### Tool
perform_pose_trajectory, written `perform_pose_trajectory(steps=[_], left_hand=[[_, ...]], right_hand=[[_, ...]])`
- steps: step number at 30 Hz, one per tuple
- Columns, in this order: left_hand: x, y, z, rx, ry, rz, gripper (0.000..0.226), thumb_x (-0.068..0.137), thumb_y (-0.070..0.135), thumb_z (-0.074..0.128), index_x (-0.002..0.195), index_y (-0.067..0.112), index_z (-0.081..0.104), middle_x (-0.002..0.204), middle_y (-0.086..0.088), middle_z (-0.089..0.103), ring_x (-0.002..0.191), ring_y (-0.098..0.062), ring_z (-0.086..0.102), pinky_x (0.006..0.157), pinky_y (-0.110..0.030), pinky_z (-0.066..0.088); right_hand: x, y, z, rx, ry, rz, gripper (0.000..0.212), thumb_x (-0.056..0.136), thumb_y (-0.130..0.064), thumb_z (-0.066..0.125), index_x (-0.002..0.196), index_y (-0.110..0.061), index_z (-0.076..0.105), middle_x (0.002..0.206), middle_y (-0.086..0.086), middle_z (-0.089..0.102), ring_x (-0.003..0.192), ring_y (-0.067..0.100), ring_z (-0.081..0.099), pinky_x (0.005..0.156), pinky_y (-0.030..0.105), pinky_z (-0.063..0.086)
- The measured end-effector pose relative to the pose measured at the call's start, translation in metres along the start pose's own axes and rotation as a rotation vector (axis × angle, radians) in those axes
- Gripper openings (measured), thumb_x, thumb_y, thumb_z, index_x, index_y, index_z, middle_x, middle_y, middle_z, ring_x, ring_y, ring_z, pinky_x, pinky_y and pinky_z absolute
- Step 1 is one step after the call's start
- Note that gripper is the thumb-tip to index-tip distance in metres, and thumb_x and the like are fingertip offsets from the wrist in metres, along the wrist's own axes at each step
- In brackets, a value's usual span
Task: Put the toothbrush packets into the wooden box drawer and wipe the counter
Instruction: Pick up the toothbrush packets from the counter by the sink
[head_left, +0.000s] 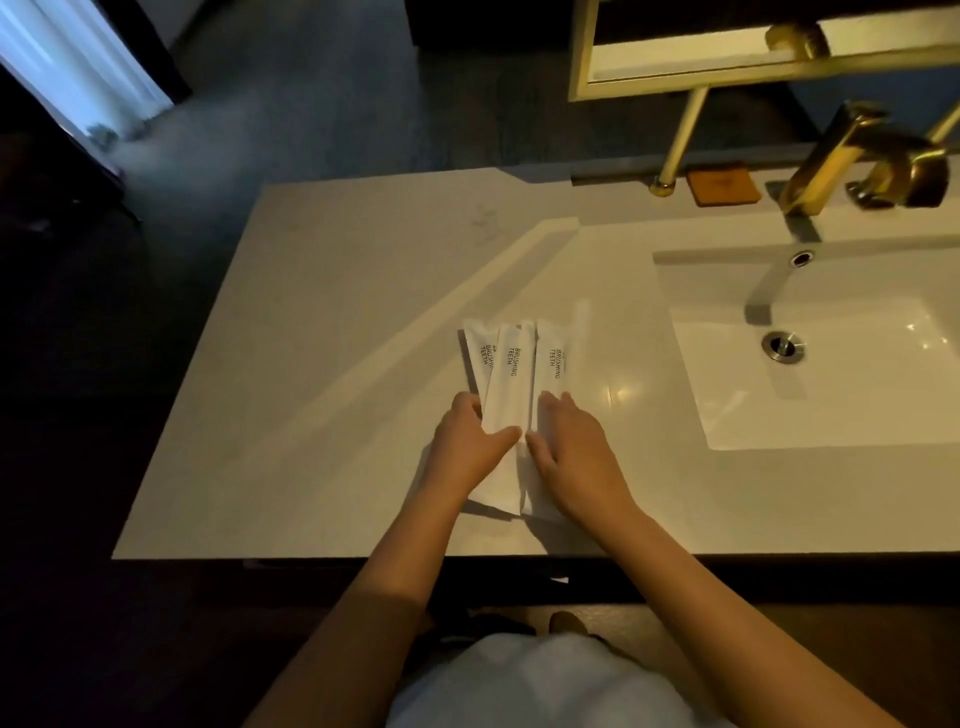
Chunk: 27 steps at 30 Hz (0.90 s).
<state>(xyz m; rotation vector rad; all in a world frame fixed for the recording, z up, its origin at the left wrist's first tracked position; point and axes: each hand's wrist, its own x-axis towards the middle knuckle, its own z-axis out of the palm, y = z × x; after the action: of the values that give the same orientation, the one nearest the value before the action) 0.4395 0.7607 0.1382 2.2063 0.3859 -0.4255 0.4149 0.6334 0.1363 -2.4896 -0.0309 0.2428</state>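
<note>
Several white toothbrush packets (511, 371) printed "BRUSHING TEETH" lie side by side on the pale counter (311, 322), left of the sink. My left hand (467, 447) rests on the left packets, thumb across the middle one. My right hand (566, 447) lies flat on the right packets, fingers spread. Both hands press the packets together near their lower ends. No wooden box or drawer is in view, and no cloth.
A white sink basin (810, 374) with a drain (783, 346) sits to the right. A gold faucet (852, 161) and a brown coaster-like pad (722, 184) stand at the back. A gold-framed mirror shelf (727, 57) hangs above. The counter's front edge (363, 557) is near my body.
</note>
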Motion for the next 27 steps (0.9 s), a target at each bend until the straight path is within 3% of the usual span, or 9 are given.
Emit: perform_pose_trajectory(steps=[3,7,11,14,18,20,23,25,27], left_hand=[[-0.001,0.004,0.001,-0.123,-0.076,-0.034,0.06,0.073,0.034,0.073,0.122,0.017,0.041,0.124,-0.003,0.056,0.108,-0.021,0.058,0.089,-0.04,0.051],[-0.003,0.006,0.006,-0.116,-0.118,-0.035,0.065,0.07,0.024,0.076,0.122,0.021,0.037,0.125,-0.004,0.053,0.111,-0.023,0.055,0.09,-0.043,0.051],[-0.003,0.003,0.008,-0.222,-0.195,-0.081,0.066,0.071,0.013,0.075,0.124,0.021,0.037,0.128,-0.004,0.052,0.116,-0.024,0.053,0.091,-0.041,0.05],[-0.004,-0.001,0.008,-0.303,-0.265,-0.127,0.068,0.07,0.011,0.076,0.126,0.021,0.038,0.126,-0.003,0.054,0.115,-0.026,0.055,0.094,-0.047,0.05],[-0.002,-0.009,0.009,-0.424,-0.354,-0.154,0.07,0.065,0.017,0.078,0.126,0.024,0.045,0.124,-0.005,0.06,0.11,-0.027,0.059,0.093,-0.052,0.05],[-0.005,-0.011,0.008,-0.46,-0.388,-0.156,0.058,0.073,0.021,0.074,0.124,0.023,0.047,0.122,-0.007,0.061,0.109,-0.027,0.061,0.094,-0.052,0.049],[-0.009,-0.011,0.003,-0.583,-0.458,-0.227,0.02,0.091,0.021,0.054,0.11,0.016,0.056,0.117,-0.013,0.065,0.107,-0.03,0.062,0.098,-0.05,0.047],[-0.007,-0.014,-0.003,-0.592,-0.493,-0.23,0.015,0.094,0.017,0.048,0.104,0.014,0.059,0.113,-0.013,0.066,0.106,-0.03,0.063,0.098,-0.048,0.047],[-0.007,-0.015,-0.007,-0.518,-0.468,-0.193,0.017,0.093,0.014,0.05,0.105,0.01,0.061,0.107,-0.01,0.067,0.1,-0.027,0.064,0.091,-0.043,0.051]], right_hand=[[-0.001,0.002,-0.005,0.154,0.086,0.031,0.022,0.093,-0.013,0.044,0.113,-0.007,0.051,0.11,0.015,0.061,0.098,0.029,0.059,0.077,0.028,0.044],[-0.003,0.009,-0.004,0.326,0.106,0.143,0.032,0.085,-0.011,0.061,0.115,-0.015,0.051,0.117,0.005,0.062,0.098,0.016,0.06,0.082,0.021,0.044],[-0.004,0.014,-0.004,0.421,0.121,0.235,0.032,0.078,-0.014,0.069,0.105,-0.019,0.053,0.098,-0.007,0.058,0.085,0.01,0.056,0.073,0.014,0.046],[-0.004,0.017,-0.003,0.535,0.131,0.338,0.03,0.073,-0.018,0.073,0.097,-0.018,0.056,0.093,-0.002,0.06,0.083,0.013,0.058,0.074,0.02,0.05],[-0.006,0.017,-0.001,0.663,0.153,0.381,0.016,0.079,-0.018,0.067,0.093,-0.018,0.06,0.099,-0.002,0.06,0.096,0.014,0.057,0.08,0.024,0.046],[-0.007,0.016,-0.003,0.674,0.172,0.398,0.012,0.081,-0.016,0.064,0.092,-0.015,0.06,0.095,-0.001,0.06,0.095,0.017,0.058,0.08,0.025,0.046],[-0.006,0.016,-0.008,0.599,0.147,0.414,0.028,0.077,-0.013,0.067,0.102,-0.012,0.054,0.094,-0.001,0.055,0.091,0.017,0.056,0.077,0.025,0.046],[-0.003,0.013,-0.01,0.574,0.095,0.453,0.041,0.075,-0.013,0.069,0.11,-0.013,0.049,0.098,-0.003,0.052,0.09,0.017,0.054,0.083,0.029,0.048],[-0.001,0.01,-0.011,0.587,0.043,0.472,0.038,0.074,-0.012,0.069,0.107,-0.016,0.05,0.097,-0.005,0.053,0.089,0.015,0.054,0.082,0.031,0.05]])
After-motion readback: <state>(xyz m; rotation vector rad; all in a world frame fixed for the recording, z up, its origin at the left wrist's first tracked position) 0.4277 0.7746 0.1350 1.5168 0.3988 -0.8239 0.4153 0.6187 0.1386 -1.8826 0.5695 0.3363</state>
